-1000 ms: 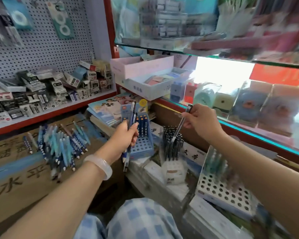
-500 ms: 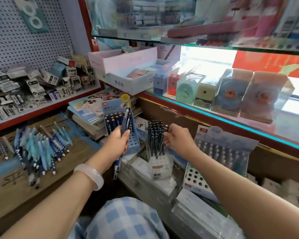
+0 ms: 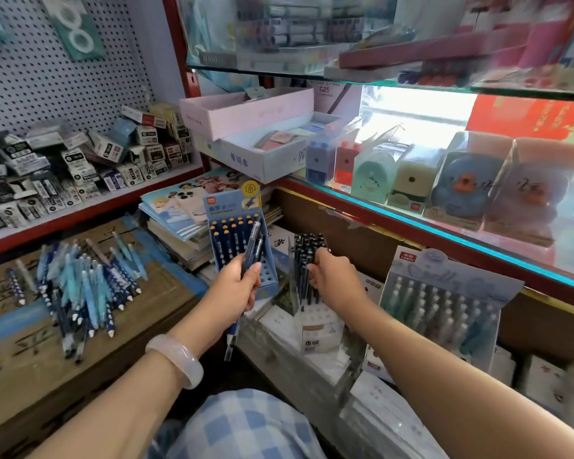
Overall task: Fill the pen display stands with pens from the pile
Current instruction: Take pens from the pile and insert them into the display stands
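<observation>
Bright backlit glare, blurred edges

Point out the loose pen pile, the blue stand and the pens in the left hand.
pen pile (image 3: 80, 286), head view, middle of the heap.
blue stand (image 3: 227, 203), head view, its printed header card.
held pens (image 3: 252, 241), head view, barrels above the left hand (image 3: 236, 286).

A white pegboard wall (image 3: 47, 84) stands at left above a red-edged shelf (image 3: 90, 210); glass shelves (image 3: 444, 226), brightly lit perhaps from behind, fill the right.
</observation>
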